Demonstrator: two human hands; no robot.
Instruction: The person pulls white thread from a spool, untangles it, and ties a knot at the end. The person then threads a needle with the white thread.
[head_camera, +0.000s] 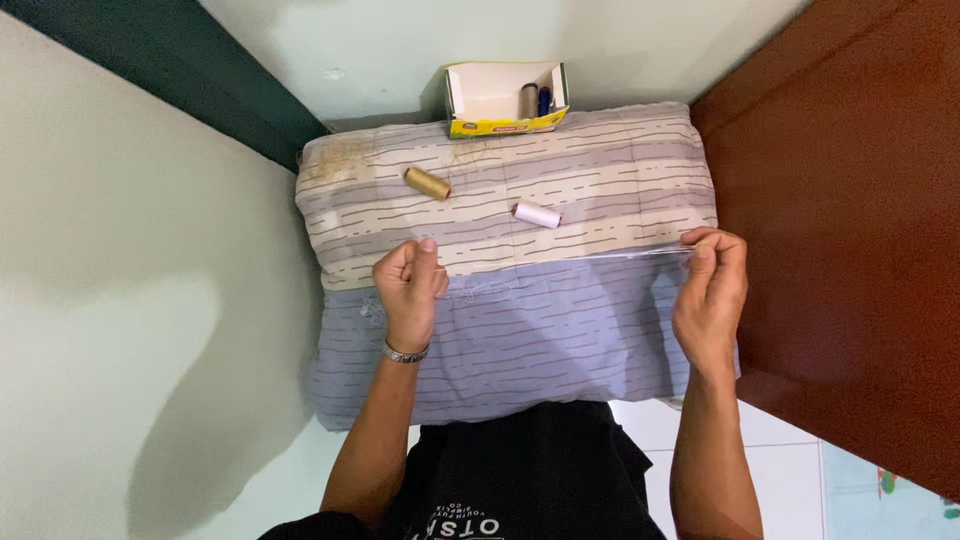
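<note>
Pinching white thread (570, 258) taut — left hand (410, 290), right hand (712, 295) — grips closed.

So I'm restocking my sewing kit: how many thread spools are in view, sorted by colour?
Tan spool on the pillow: 1
White spool on the pillow: 1
Grey spool in the small box: 1
Blue spool in the box: 1
Total: 4
The left hand and right hand hold a stretched thread.

A home: striped pillow (510, 270), tiled floor (740, 460), wooden door (850, 220).
</note>
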